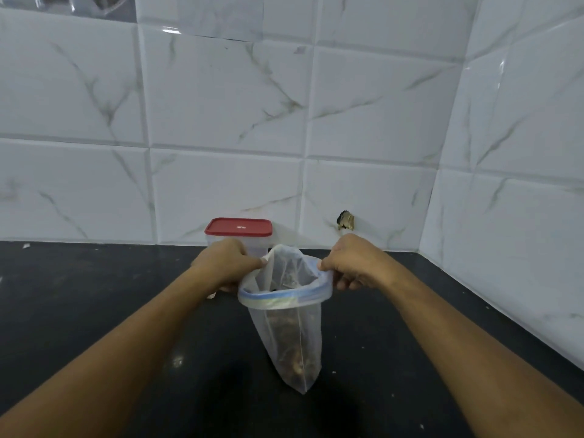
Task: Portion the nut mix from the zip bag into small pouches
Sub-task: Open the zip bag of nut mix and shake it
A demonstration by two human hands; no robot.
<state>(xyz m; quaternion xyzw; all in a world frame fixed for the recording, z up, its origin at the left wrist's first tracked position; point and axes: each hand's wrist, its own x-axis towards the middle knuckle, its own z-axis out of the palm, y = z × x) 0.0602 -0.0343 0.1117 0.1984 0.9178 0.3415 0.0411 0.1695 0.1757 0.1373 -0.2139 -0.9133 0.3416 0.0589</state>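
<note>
Bare forearms, uncovered from the lower edge up to the wrists. Left hand (227, 263) and right hand (354, 263) likewise bare, with rounded, creased knuckles. Slim forearms, broadening and softly blurred toward the lower corners.

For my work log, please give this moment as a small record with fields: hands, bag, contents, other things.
left hand: pinches zip bag rim, left side
right hand: pinches rim, right side
zip bag: mouth held open, upright over black countertop
nut mix: brownish, low in bag
container: clear, red lid on, behind left hand
</note>
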